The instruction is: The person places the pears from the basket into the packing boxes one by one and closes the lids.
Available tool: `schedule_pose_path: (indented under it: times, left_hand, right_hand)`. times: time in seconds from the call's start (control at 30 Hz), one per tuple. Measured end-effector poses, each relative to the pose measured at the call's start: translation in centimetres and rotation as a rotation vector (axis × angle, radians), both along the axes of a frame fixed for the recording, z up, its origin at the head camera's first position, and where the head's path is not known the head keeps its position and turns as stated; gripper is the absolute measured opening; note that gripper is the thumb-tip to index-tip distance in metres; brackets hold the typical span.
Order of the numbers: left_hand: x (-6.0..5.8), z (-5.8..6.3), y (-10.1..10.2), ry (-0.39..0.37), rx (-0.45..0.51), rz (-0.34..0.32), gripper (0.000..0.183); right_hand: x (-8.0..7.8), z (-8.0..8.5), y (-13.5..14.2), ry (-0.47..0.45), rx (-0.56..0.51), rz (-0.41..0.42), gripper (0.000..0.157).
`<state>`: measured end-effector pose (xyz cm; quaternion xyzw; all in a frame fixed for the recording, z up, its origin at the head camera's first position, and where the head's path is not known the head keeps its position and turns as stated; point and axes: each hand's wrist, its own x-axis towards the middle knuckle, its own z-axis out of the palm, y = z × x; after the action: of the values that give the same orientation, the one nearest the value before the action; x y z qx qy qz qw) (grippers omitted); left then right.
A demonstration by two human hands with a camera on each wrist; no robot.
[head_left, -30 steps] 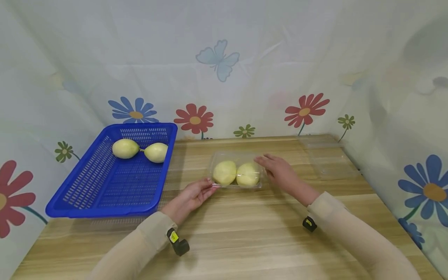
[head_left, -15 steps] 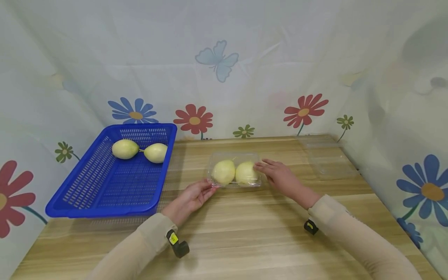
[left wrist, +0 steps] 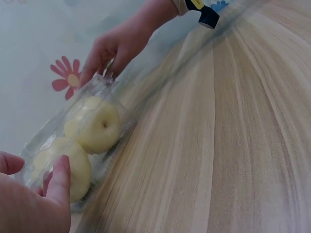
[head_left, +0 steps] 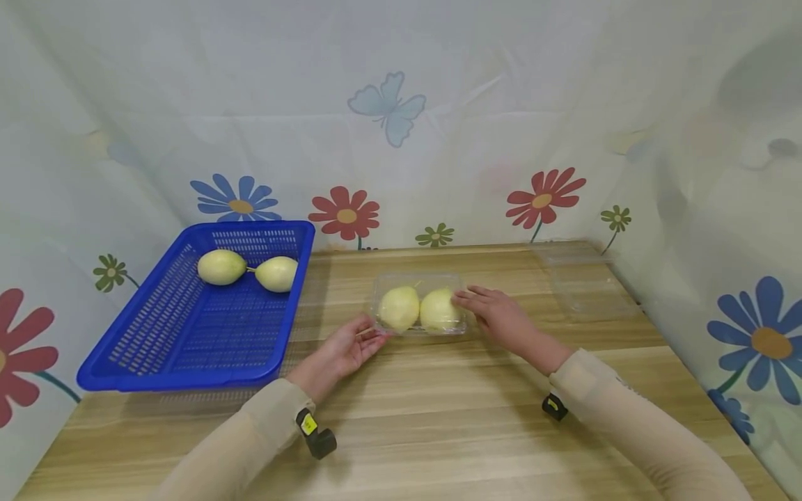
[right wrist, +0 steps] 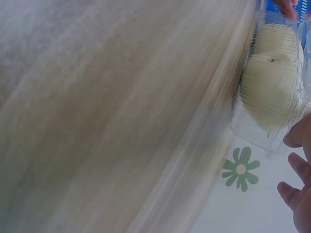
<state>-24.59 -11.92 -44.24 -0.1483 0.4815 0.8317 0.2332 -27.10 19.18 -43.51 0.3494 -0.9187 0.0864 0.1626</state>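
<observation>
A clear plastic clamshell box (head_left: 418, 282) stands on the table with two pale yellow pears (head_left: 399, 308) side by side in it. I cannot tell whether its lid is fastened. My left hand (head_left: 343, 350) is at the box's front left corner, fingers loosely extended and thumb apart from them. In the left wrist view, the left hand's fingers (left wrist: 60, 177) lie in front of the nearer pear. My right hand (head_left: 501, 316) touches the box's right side with nearly straight fingertips. The right wrist view shows those fingers (right wrist: 294, 136) spread near the box's edge.
A blue plastic basket (head_left: 219, 341) stands at the left, holding two more pears (head_left: 222, 267). Another clear plastic container (head_left: 589, 285) lies at the back right of the wooden table (head_left: 438, 431). A flower-printed curtain (head_left: 476, 160) hangs behind and beside the table.
The right hand's fingertips have shifted slightly onto the box's right side. My left thumb and fingers have spread a little apart at the corner. The box has barely moved.
</observation>
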Motion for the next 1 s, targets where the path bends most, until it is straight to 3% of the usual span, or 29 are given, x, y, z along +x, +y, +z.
schedule_pose_path:
  times: [0.33, 0.53, 1.0]
  left_hand:
    - [0.35, 0.15, 0.48, 0.055, -0.068, 0.028, 0.024]
    - [0.4, 0.13, 0.33, 0.104, -0.131, 0.038, 0.02]
    - [-0.28, -0.69, 0.07, 0.117, -0.216, 0.019, 0.009]
  right_hand:
    - [0.12, 0.09, -0.14, 0.006, -0.004, 0.008, 0.047]
    - [0.1, 0.27, -0.18, -0.016, -0.017, 0.008, 0.049]
    - [0.1, 0.12, -0.33, -0.136, -0.064, -0.028, 0.049]
